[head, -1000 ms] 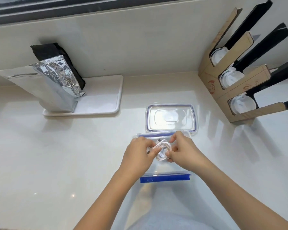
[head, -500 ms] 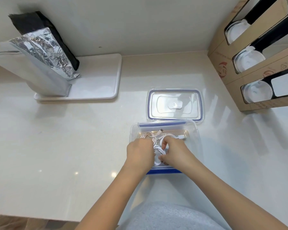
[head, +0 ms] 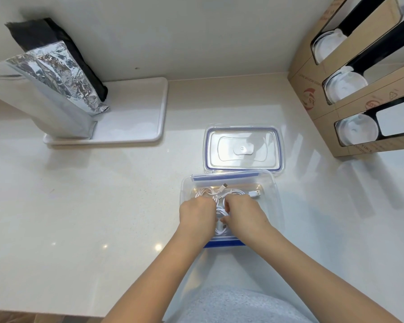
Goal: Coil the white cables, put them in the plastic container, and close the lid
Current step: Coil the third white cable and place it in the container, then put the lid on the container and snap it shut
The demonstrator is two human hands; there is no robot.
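Hands: left hand (head: 197,216), right hand (head: 244,215) grip cables (head: 219,194) | container (head: 272,206) 1 | lid (head: 243,148) 1

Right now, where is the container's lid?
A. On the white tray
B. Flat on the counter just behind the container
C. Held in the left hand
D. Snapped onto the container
B: the lid lies flat on the counter just behind the open container, while the left hand and right hand are down inside it with the white cables.
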